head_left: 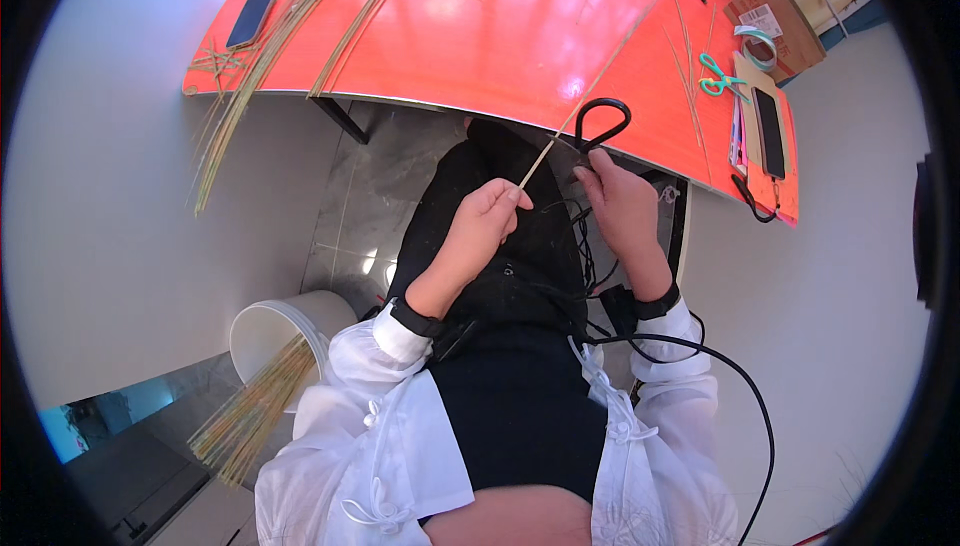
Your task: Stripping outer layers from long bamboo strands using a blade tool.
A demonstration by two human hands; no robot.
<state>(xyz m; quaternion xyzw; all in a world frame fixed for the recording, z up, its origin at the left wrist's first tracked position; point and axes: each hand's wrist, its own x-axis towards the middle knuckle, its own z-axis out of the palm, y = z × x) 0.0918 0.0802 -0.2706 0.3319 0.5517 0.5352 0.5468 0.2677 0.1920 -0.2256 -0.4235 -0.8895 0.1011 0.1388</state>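
1. Left hand – grip pinched shut on a thin pale strip. The strip runs up and right from the fingers, out over the red worktop.
2. Right hand – grip closed on the black scissors, held just beside the strip above the lap.
3. Risk: the blades sit near the left fingertips; a cut made too low could nick them.
4. Risk: the strip is slender and held at one end only; a loose pinch could let it twist or slip, giving a skewed cut.
5. Risk: a black cable loops from the right wrist across the lap; it could snag the forearm or drift under the blades.
6. Surroundings: a bundle of strips overhangs the worktop's left edge; a phone lies beside it. Teal scissors and a second phone lie at the right end.
7. On the floor at the left, a white bucket holds more strips – well apart from both hands.
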